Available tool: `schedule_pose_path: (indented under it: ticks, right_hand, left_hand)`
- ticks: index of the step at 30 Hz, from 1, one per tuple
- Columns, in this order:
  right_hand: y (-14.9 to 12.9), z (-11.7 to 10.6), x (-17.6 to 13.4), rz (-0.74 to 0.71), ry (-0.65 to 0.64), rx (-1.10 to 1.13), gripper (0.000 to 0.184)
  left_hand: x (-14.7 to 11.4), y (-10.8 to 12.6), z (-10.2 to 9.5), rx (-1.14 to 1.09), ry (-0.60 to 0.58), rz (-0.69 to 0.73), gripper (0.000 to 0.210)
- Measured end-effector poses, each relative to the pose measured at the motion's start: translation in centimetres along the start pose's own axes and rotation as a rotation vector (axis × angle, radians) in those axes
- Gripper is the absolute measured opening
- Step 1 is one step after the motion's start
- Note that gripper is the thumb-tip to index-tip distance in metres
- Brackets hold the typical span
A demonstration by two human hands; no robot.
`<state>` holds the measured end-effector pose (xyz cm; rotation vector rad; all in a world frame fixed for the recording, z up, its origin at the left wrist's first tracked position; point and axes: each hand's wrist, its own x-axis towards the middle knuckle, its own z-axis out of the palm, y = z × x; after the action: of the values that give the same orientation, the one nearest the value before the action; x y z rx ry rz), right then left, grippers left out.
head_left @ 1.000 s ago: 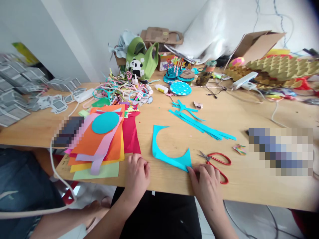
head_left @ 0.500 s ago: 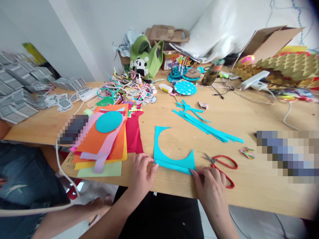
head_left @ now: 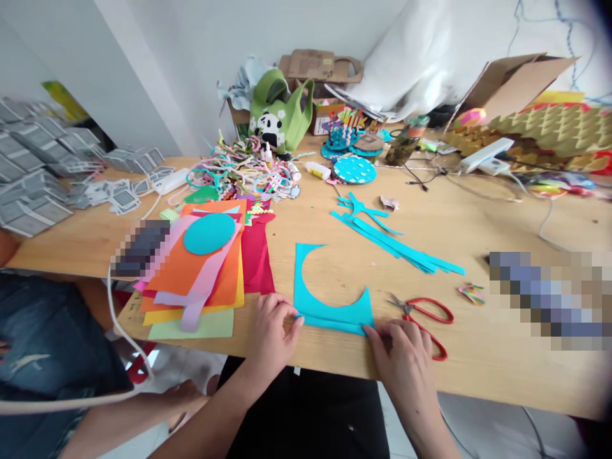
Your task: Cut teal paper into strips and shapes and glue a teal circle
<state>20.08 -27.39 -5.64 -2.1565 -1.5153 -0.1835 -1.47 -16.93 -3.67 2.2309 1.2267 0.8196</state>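
A blue felt sheet (head_left: pixel 329 311) with a large round cut-out lies near the table's front edge, its near edge folded over in a narrow band. My left hand (head_left: pixel 273 328) pinches the left end of that fold between thumb and fingers. At the right end, my right hand (head_left: pixel 404 347) grips the fold with thumb and curled fingers. Red-handled scissors (head_left: pixel 433 310) lie partly open just beyond my right hand, their blades pointing left. Blue strips (head_left: pixel 399 245) are bunched farther back. A blue felt circle (head_left: pixel 209 234) rests on the coloured sheets at left.
Stacked coloured felt sheets (head_left: pixel 191 280) reach the front edge at left. Behind them is a heap of pipe cleaners (head_left: pixel 239 169). A green panda bag (head_left: pixel 282 118) stands by the wall. A person's leg (head_left: pixel 52 338) is at left, with a white cable (head_left: pixel 112 319) hanging nearby.
The folded band along the felt's near edge lies a little flatter and closer to the front. Both hands keep almost the same place; the view has shifted slightly.
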Motion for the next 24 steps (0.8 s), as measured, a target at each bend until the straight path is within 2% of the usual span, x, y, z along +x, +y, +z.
schedule_pose_path:
  ticks: [5,12,24]
  right_hand:
    - [-0.01,0.0,-0.12,0.025,-0.01,0.014,0.038]
    - [-0.38,-0.61,-0.19,0.031,-0.029,0.041,0.026]
    - [-0.51,-0.55,-0.28,0.066,-0.038,0.046,0.025]
  left_hand:
    - [-0.02,0.13,0.03,0.065,-0.039,0.008,0.014]
    - [-0.14,0.24,0.03,0.087,-0.006,0.014,0.014]
    - [-0.11,0.33,0.26,0.17,0.013,0.039,0.018]
